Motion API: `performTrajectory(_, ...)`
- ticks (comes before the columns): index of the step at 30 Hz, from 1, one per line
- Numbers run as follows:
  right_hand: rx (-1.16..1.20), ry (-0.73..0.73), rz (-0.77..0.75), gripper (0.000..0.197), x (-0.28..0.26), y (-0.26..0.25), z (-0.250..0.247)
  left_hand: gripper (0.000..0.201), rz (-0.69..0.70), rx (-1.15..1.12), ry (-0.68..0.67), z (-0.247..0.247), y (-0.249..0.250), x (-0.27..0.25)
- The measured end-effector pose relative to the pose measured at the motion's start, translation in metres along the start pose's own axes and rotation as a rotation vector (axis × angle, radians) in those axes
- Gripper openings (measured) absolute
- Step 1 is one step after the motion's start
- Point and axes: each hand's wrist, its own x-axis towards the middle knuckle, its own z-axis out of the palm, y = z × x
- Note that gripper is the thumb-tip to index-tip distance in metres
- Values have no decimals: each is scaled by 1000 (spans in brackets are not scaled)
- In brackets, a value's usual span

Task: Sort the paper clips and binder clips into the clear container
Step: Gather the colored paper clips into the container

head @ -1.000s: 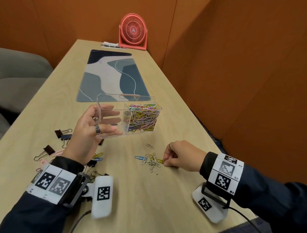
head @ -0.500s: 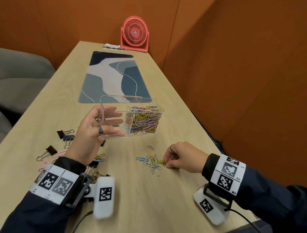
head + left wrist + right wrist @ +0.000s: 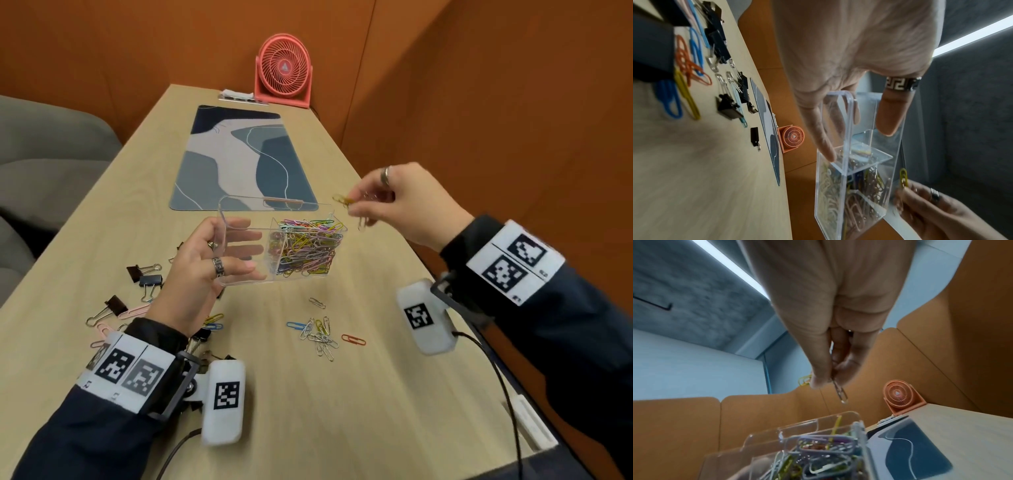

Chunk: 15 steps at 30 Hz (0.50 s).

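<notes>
Clips, yellow and silver, pinched in right hand just right of and above container, silver one hanging long-axis down. Container's right compartment, heaped with clips, lies down-left of those fingertips. Left hand grips container's left end, holding it off the table.

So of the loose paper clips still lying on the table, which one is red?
The red paper clip, lying alone at the right edge of the loose pile in front of the clear container. Its neighbours there are silver, blue and yellow-green.

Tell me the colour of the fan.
The fan is coral pink, clearest in the head view.
</notes>
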Motion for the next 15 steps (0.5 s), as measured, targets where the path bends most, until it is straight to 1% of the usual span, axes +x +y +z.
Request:
performTrajectory(2, -13, 31, -54, 7, 11, -12, 5, 48, -5, -13, -3, 1, 0, 0)
performTrajectory(6, -17, -35, -90, 10, 21, -21, 26, 49, -9, -18, -9, 2, 0, -1)
performTrajectory(10, -46, -61, -91, 7, 21, -18, 36, 49, -7, -12, -9, 2, 1, -1)
performTrajectory(12, -68, -50, -103, 11, 18, -16, 36, 50, -1, -12, -4, 1, 1, -1)
performTrajectory(15, -13, -3, -116, 14, 16, -12, 33, 50, 7, -12, -1, -1, 2, -1)
